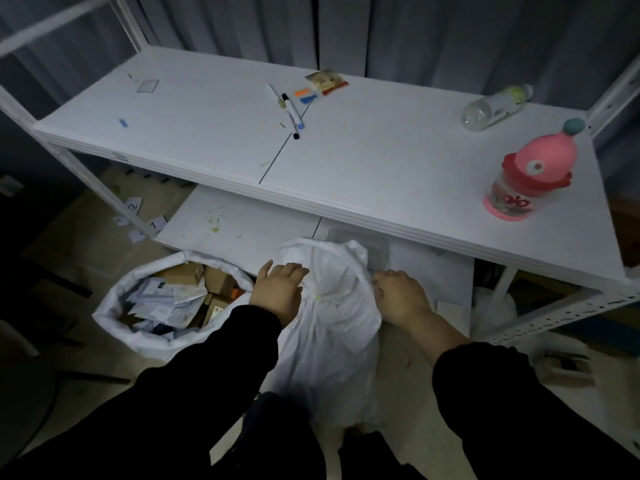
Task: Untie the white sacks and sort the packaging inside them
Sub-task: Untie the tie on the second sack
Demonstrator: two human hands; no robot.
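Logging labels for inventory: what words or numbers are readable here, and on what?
"2": far paper slip on the floor.
"1": near paper slip beside it.
Blurred, unreadable: red print on pink bottle, packet, clear bottle, packaging in open sack.

Single head view, worn high on the person, pitched steeply forward and down. The white metal shelving table [363,168] fills the upper frame, seen from above its front edge. Right under the lens, close in, the white plastic-weave sack [332,327] sits centre, black sleeves [207,375] entering from below. The wide angle bends the edges.
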